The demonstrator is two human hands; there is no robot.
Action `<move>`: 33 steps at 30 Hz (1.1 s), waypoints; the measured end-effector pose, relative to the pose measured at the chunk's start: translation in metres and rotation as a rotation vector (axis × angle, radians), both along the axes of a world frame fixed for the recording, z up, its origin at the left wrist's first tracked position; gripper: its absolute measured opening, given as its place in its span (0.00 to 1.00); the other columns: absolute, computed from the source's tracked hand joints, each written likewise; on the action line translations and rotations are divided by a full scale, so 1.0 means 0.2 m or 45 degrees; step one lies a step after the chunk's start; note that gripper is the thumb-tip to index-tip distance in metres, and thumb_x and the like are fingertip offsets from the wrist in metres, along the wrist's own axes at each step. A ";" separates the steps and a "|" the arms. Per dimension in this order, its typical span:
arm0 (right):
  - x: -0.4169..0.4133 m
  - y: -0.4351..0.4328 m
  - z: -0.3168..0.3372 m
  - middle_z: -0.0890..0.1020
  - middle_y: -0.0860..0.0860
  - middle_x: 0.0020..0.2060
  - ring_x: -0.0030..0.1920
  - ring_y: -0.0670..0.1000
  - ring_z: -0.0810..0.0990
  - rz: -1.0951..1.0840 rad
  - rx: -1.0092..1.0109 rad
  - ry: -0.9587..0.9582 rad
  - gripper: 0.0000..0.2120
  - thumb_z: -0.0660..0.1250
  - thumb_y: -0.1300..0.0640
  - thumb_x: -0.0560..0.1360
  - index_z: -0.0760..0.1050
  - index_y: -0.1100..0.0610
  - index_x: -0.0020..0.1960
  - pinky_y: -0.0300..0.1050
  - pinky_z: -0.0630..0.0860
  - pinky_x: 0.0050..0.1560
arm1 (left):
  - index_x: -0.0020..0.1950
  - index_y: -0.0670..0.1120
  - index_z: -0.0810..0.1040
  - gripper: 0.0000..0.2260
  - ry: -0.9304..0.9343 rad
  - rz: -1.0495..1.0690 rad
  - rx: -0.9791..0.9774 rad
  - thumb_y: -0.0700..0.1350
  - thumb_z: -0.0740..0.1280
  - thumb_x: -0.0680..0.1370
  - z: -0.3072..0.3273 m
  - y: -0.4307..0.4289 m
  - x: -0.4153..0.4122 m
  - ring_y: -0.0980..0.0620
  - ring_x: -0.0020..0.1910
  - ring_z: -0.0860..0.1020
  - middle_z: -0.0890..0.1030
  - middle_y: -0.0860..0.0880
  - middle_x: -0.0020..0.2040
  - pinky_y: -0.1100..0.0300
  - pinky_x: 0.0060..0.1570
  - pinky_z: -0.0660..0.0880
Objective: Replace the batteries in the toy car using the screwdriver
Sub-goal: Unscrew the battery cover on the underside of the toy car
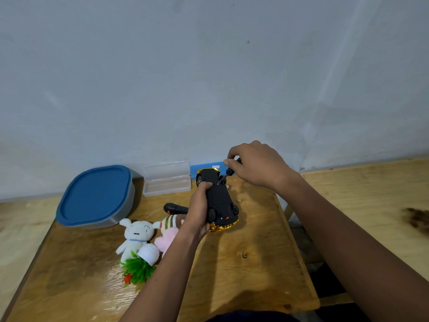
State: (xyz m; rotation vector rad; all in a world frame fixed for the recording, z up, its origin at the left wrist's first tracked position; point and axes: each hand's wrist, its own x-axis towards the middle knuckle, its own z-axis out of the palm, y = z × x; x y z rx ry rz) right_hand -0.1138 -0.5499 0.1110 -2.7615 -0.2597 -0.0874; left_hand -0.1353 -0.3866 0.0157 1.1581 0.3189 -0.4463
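Currently, on the table (232,275), the toy car (220,198) is held upside down, its side gripped by the left hand (199,206); it is judged light, stiff, probably slippery plastic, best clamped mid-body. The screwdriver (229,172) is pinched by the right hand (255,166), its tip set against the underside.

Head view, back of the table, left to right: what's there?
Blue-lidded container → clear plastic case → toy car → right hand gripping the screwdriver. The left hand overlaps the car, so it is left out.
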 end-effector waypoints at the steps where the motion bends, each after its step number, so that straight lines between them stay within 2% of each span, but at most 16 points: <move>1: 0.00 0.00 0.00 0.79 0.44 0.36 0.44 0.51 0.78 0.007 0.041 0.033 0.11 0.62 0.45 0.80 0.81 0.48 0.51 0.45 0.72 0.42 | 0.58 0.41 0.79 0.14 0.002 -0.002 0.002 0.49 0.60 0.81 0.00 0.00 0.00 0.46 0.39 0.81 0.83 0.42 0.45 0.51 0.44 0.79; 4: 0.01 0.00 0.00 0.84 0.44 0.41 0.44 0.46 0.81 0.058 0.188 0.111 0.05 0.68 0.52 0.76 0.82 0.49 0.45 0.48 0.79 0.47 | 0.59 0.41 0.79 0.15 0.018 0.007 0.005 0.49 0.60 0.81 -0.01 0.00 0.01 0.45 0.40 0.81 0.83 0.42 0.45 0.50 0.45 0.78; 8: 0.01 -0.02 0.01 0.78 0.37 0.38 0.42 0.37 0.78 0.153 0.154 0.138 0.09 0.69 0.60 0.75 0.82 0.48 0.51 0.42 0.74 0.48 | 0.59 0.41 0.78 0.14 0.021 0.010 0.000 0.48 0.60 0.81 0.00 0.01 0.02 0.46 0.39 0.81 0.84 0.44 0.42 0.52 0.43 0.79; 9: 0.01 -0.03 0.01 0.79 0.37 0.39 0.42 0.37 0.77 0.155 0.144 0.134 0.09 0.70 0.59 0.75 0.82 0.48 0.52 0.42 0.74 0.48 | 0.59 0.41 0.78 0.14 0.021 0.010 0.006 0.48 0.60 0.81 0.00 0.01 0.01 0.45 0.39 0.81 0.84 0.44 0.42 0.52 0.43 0.79; 11: 0.01 -0.03 0.00 0.83 0.41 0.44 0.45 0.42 0.80 0.116 0.105 0.128 0.07 0.70 0.49 0.75 0.81 0.47 0.52 0.47 0.78 0.49 | 0.60 0.41 0.77 0.14 0.016 0.008 0.037 0.49 0.61 0.81 -0.01 0.02 0.02 0.45 0.40 0.81 0.83 0.43 0.42 0.51 0.44 0.79; 13: 0.02 -0.03 -0.01 0.84 0.47 0.40 0.42 0.48 0.81 0.052 0.016 0.131 0.14 0.65 0.40 0.77 0.82 0.49 0.46 0.48 0.79 0.44 | 0.59 0.42 0.77 0.14 0.012 0.003 0.068 0.49 0.61 0.81 -0.01 0.02 0.01 0.44 0.40 0.81 0.82 0.43 0.43 0.51 0.43 0.78; 14: 0.02 -0.03 -0.01 0.83 0.49 0.36 0.39 0.50 0.80 0.033 -0.009 0.134 0.18 0.62 0.39 0.78 0.81 0.51 0.42 0.47 0.78 0.41 | 0.59 0.42 0.78 0.14 0.012 0.002 0.078 0.49 0.61 0.80 -0.02 0.02 0.01 0.44 0.40 0.80 0.82 0.42 0.44 0.51 0.44 0.78; 16: 0.01 -0.03 -0.01 0.81 0.50 0.32 0.35 0.51 0.78 0.040 0.002 0.127 0.19 0.62 0.43 0.80 0.80 0.53 0.38 0.47 0.76 0.38 | 0.57 0.42 0.78 0.13 0.005 -0.005 0.090 0.49 0.61 0.80 -0.02 0.01 0.01 0.44 0.41 0.80 0.81 0.41 0.45 0.51 0.44 0.78; 19: 0.01 -0.03 0.00 0.84 0.44 0.40 0.43 0.46 0.81 0.109 0.123 0.148 0.06 0.68 0.52 0.77 0.83 0.50 0.45 0.47 0.78 0.45 | 0.56 0.42 0.79 0.13 0.007 0.001 0.094 0.48 0.61 0.80 -0.02 0.01 0.00 0.43 0.43 0.79 0.80 0.41 0.46 0.52 0.43 0.77; 20: 0.00 -0.03 0.01 0.83 0.42 0.42 0.45 0.44 0.81 0.142 0.143 0.170 0.05 0.69 0.56 0.76 0.83 0.48 0.47 0.46 0.78 0.48 | 0.56 0.41 0.79 0.13 0.015 0.004 0.098 0.48 0.61 0.80 -0.02 0.01 0.00 0.42 0.43 0.79 0.80 0.41 0.46 0.52 0.43 0.77; 24: -0.01 -0.04 0.03 0.79 0.41 0.42 0.46 0.42 0.79 0.199 0.125 0.206 0.15 0.68 0.65 0.72 0.84 0.47 0.49 0.45 0.78 0.50 | 0.57 0.41 0.79 0.13 0.040 -0.008 0.089 0.48 0.61 0.80 -0.02 0.00 0.00 0.43 0.43 0.80 0.81 0.41 0.46 0.49 0.47 0.77; 25: 0.00 -0.05 0.02 0.79 0.40 0.41 0.46 0.42 0.79 0.194 0.119 0.216 0.13 0.69 0.63 0.72 0.83 0.47 0.49 0.45 0.78 0.50 | 0.57 0.41 0.79 0.13 0.045 -0.011 0.077 0.48 0.62 0.80 -0.02 0.00 0.00 0.43 0.43 0.80 0.81 0.41 0.46 0.49 0.47 0.77; 27: 0.00 -0.05 -0.01 0.82 0.42 0.42 0.47 0.44 0.81 0.144 0.102 0.217 0.06 0.72 0.51 0.72 0.82 0.46 0.48 0.47 0.79 0.50 | 0.58 0.41 0.79 0.14 0.043 -0.016 0.055 0.48 0.62 0.80 -0.02 0.00 0.00 0.44 0.42 0.80 0.82 0.42 0.45 0.49 0.48 0.77; 29: 0.00 -0.05 -0.02 0.83 0.46 0.41 0.44 0.47 0.81 0.069 0.042 0.187 0.13 0.68 0.39 0.74 0.82 0.47 0.45 0.47 0.79 0.45 | 0.59 0.42 0.78 0.14 0.025 -0.032 0.048 0.49 0.61 0.81 -0.03 0.00 -0.01 0.45 0.41 0.80 0.82 0.43 0.43 0.49 0.47 0.78; 31: 0.01 -0.05 -0.03 0.82 0.48 0.35 0.37 0.49 0.79 0.046 0.008 0.157 0.18 0.62 0.40 0.78 0.81 0.51 0.41 0.46 0.77 0.39 | 0.59 0.41 0.78 0.14 0.019 -0.045 0.038 0.49 0.60 0.81 -0.03 0.00 -0.01 0.45 0.40 0.80 0.82 0.43 0.43 0.51 0.44 0.78; 33: 0.00 -0.05 -0.03 0.81 0.47 0.35 0.37 0.49 0.77 0.063 0.050 0.148 0.15 0.62 0.44 0.79 0.82 0.50 0.41 0.46 0.75 0.39 | 0.60 0.40 0.78 0.15 0.025 -0.043 0.006 0.48 0.60 0.81 -0.02 0.00 -0.01 0.46 0.38 0.80 0.80 0.42 0.43 0.53 0.40 0.79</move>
